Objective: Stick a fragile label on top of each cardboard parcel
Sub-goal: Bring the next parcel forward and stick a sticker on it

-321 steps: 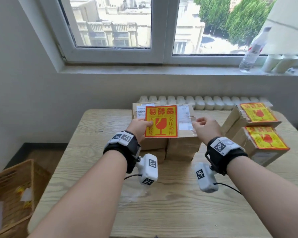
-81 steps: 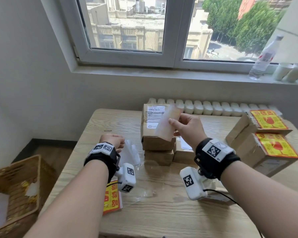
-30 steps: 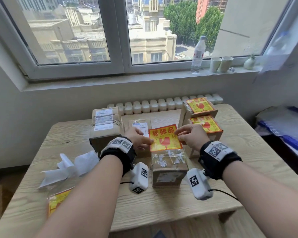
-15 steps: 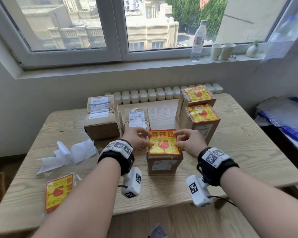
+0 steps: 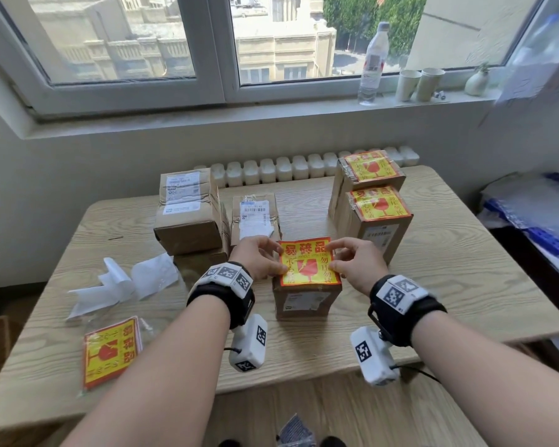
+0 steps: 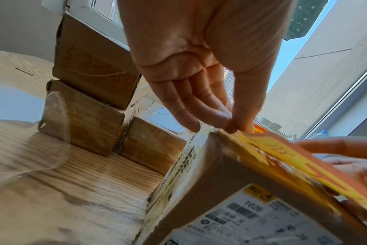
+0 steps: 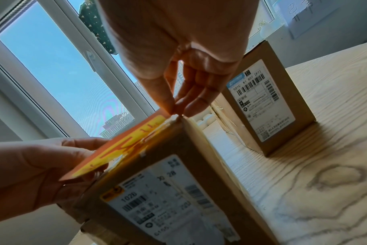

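A small cardboard parcel [image 5: 306, 300] [image 6: 210, 190] [image 7: 163, 182] stands at the middle of the table's near side. A yellow and red fragile label [image 5: 309, 262] [image 6: 300, 164] [image 7: 124, 147] lies over its top, with the near edge a little raised and jutting past the box. My left hand [image 5: 261, 262] [image 6: 216, 122] pinches the label's left edge. On the right edge, my right hand [image 5: 352, 264] [image 7: 176, 107] pinches a corner between thumb and fingertips. Two labelled parcels [image 5: 379, 209] stand at the back right.
Unlabelled parcels are stacked at the back left [image 5: 188, 211], with one more [image 5: 255, 217] behind my hands. A packet of spare labels [image 5: 112, 350] and white backing papers [image 5: 126, 282] lie on the table [image 5: 465, 285] at the left. A bottle [image 5: 371, 62] and cups stand on the windowsill.
The label, held just above the parcel a second ago, has come down onto its top. Both hands have stayed at its side edges.
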A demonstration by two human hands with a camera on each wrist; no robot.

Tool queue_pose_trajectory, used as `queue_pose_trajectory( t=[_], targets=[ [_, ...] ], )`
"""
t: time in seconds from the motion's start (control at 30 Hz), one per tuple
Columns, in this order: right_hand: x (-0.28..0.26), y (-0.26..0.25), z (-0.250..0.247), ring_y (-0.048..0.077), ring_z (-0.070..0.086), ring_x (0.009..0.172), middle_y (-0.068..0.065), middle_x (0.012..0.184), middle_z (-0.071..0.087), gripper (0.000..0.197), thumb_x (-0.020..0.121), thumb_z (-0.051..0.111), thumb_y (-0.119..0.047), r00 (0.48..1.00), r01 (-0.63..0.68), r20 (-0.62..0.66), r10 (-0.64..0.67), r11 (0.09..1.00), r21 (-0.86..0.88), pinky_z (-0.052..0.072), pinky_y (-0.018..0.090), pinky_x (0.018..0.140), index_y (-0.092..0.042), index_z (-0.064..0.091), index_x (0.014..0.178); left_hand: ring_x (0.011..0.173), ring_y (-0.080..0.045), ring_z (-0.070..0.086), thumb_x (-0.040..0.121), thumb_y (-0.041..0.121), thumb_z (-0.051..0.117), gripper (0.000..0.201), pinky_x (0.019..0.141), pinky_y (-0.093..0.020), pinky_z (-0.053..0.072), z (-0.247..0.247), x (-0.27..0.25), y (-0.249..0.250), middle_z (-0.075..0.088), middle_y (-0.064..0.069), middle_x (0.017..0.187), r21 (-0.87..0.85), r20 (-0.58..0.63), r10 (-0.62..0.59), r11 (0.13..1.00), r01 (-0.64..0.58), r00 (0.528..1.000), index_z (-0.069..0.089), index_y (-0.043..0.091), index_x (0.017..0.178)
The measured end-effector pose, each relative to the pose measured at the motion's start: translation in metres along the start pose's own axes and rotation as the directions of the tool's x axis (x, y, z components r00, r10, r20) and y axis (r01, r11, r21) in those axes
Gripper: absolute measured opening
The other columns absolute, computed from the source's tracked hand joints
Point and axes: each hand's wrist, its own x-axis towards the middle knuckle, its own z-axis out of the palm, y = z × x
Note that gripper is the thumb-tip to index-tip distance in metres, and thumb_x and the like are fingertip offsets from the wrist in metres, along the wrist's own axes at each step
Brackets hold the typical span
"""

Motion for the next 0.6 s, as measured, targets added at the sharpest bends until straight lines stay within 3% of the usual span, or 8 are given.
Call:
queue_pose_trajectory(
  t=[0.1,0.27,0.6],
  targets=[
    [-0.0001,-0.0002,0.0006,0.011,0.062,0.075,-0.004,0.077,0.063,0.028,0.08,0.071,-0.003,1.0,0.019,-0.006,-0.019,1.0,-0.015,0.055,0.028,0.074,-0.024,0.069,0.099,0.086,-0.023,0.071,0.067,0.011,0.085,0.033,0.073,-0.033,0.06,-0.0004,-0.0004,-0.0016,0.073,-0.011,0.091,0.007,-0.004,-0.004,1.0,0.004,1.0,0.068,0.019,0.095],
    [0.001,0.0005,0.001,0.01,0.062,0.076,-0.004,0.077,0.063,0.028,0.081,0.071,-0.004,1.0,0.018,-0.001,-0.018,1.0,-0.016,0.055,0.026,0.073,-0.024,0.069,0.1,0.077,-0.016,0.067,0.069,0.009,0.083,0.035,0.063,-0.025,0.058,-0.0018,-0.0004,0.0005,0.072,-0.01,0.09,0.0,0.006,-0.015,1.0,0.015,1.0,0.067,0.015,0.1],
    [0.0024,0.0032,0.0004,0.012,0.063,0.079,-0.003,0.08,0.064,0.029,0.08,0.073,-0.005,1.0,0.021,0.016,-0.021,1.0,-0.015,0.055,0.027,0.073,-0.025,0.069,0.1,0.084,-0.019,0.069,0.071,0.008,0.082,0.036,0.069,-0.029,0.06,-0.0014,0.0005,-0.0001,0.071,-0.008,0.092,-0.004,0.025,-0.014,1.0,0.014,1.0,0.067,0.016,0.102]
  ],
)
